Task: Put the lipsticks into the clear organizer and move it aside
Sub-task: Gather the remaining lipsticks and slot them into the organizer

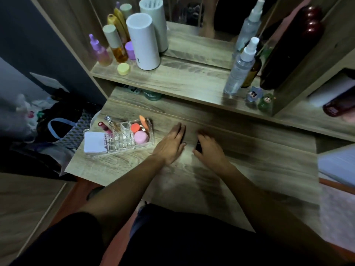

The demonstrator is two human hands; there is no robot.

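The clear organizer [126, 144] stands at the left end of the wooden desk [249, 169]. It holds a dark red lipstick [104, 127], a silver-capped tube [112, 122], an orange stick [144, 121], a red-orange jar, a pink jar and a white pad [95, 144]. My left hand [172, 143] lies flat on the desk just right of the organizer, fingers apart, holding nothing. My right hand [208, 145] is curled over a small dark object [198, 146]; whether it is a lipstick is unclear through the blur.
A raised shelf [182, 79] behind the desk carries bottles, a white cylinder [144, 41] on the left and a spray bottle [240, 66] on the right. A mirror stands at the back. A bag [63, 129] and clutter lie on the floor to the left.
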